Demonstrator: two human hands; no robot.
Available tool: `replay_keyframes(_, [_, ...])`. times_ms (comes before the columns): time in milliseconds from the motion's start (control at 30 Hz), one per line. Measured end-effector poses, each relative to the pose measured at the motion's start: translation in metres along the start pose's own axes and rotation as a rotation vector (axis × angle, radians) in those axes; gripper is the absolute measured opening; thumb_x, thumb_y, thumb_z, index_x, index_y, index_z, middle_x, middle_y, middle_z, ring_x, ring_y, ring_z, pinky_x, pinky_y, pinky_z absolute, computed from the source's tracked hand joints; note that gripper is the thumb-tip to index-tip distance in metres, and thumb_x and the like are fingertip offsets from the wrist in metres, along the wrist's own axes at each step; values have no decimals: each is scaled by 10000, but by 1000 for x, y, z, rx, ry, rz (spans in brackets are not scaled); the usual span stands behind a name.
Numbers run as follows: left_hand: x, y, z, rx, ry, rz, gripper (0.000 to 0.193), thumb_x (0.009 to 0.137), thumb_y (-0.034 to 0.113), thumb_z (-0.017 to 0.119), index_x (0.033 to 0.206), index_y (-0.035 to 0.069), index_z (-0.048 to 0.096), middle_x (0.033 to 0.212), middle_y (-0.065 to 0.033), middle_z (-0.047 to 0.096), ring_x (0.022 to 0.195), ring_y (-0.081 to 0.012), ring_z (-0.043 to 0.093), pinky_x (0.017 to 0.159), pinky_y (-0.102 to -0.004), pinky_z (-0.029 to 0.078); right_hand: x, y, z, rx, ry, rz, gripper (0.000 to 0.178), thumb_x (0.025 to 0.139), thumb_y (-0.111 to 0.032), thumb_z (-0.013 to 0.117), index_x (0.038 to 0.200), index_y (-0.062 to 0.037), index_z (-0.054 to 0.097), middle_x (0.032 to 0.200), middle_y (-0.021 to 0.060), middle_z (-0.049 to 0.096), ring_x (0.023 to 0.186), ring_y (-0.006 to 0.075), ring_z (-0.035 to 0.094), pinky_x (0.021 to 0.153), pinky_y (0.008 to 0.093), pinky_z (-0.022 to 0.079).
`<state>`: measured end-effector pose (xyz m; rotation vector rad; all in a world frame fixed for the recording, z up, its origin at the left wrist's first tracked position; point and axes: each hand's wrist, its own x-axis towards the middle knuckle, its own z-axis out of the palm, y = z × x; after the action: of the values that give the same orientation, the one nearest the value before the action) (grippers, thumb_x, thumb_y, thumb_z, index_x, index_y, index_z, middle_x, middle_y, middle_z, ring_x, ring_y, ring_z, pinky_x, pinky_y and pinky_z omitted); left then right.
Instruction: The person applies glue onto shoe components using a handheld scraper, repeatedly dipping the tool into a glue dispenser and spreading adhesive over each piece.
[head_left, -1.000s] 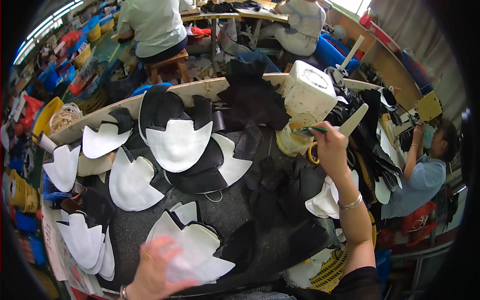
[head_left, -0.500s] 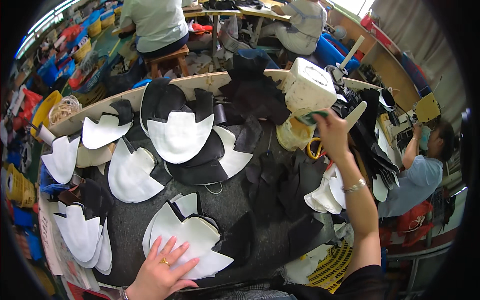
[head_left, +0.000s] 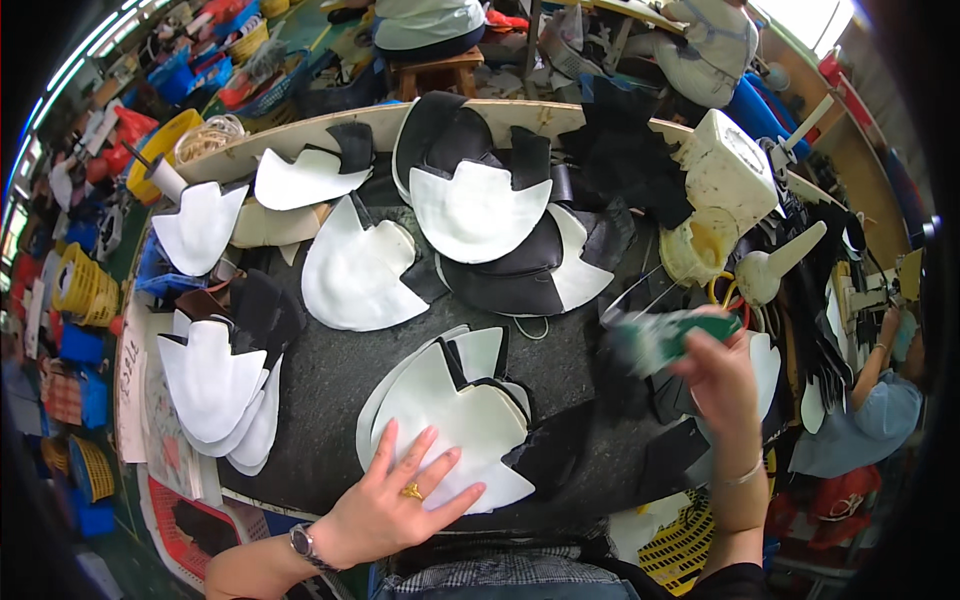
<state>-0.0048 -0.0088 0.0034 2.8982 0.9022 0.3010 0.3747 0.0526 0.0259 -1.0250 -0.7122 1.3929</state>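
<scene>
My left hand lies with fingers spread on a white, curved shoe-upper piece, which rests on a small stack of similar white and black pieces. A gold ring and a watch show on that hand and wrist. In the air to the right, my right hand is closed on a flat green brush, its working end smeared by motion. Thin pale strands trail between the brush and a yellowish, glue-crusted pot behind it. More white shoe-upper pieces lie in groups across the dark tabletop.
A stained white plastic jug stands by the pot. Scissors with yellow-orange handles lie near a white paddle-shaped tool. Black pieces hang at right. A yellow basket and a red one sit below the table edge. Other people work nearby.
My right hand has drawn the green brush out of the pot and toward me. The view has shifted, while my left hand stays on the white piece.
</scene>
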Motion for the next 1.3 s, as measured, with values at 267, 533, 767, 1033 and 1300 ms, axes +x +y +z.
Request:
replay_keyframes(267, [-3,-11,-16,-40,-79,42,333,823,243,639,1147,290,702,1225,-38,601,1298,-333,511,1054,-663,399,-32,65,87,-1051,-396,-787,291,753,63,761,1027,-8,695,874,143,712,675,253,706,633,327,584])
replay_keyframes(533, [-7,-13,-11,-101,-67,44,311,838,234,630,1139,243,704,1224,-68,604,1295,-349,520,1061,-685,377,-81,65,51,-964,-766,-627,426,627,97,692,1051,48,682,1001,186,697,843,299,724,686,343,613])
replay_keyframes(767, [-7,-9,-4,-100,-16,40,278,842,239,618,1098,195,717,1194,-96,619,1276,-384,525,1044,-713,366,-54,61,88,-1000,-443,-627,231,756,84,729,968,-1,697,820,135,689,672,269,701,559,318,556])
replay_keyframes(1033, [-6,-11,-7,-91,-106,48,371,827,229,632,1194,247,684,1251,-86,589,1336,-386,471,1057,-711,350,8,56,122,-1023,-262,-901,260,744,116,694,979,6,683,844,148,686,687,286,693,586,345,554])
replay_keyframes(1300, [-7,-10,-6,-68,-62,89,246,810,212,634,1020,145,742,1222,-129,632,1324,-404,487,1043,-729,348,-39,42,60,-997,-1236,-632,292,768,-38,642,1055,16,630,1153,146,635,1154,309,634,802,364,606])
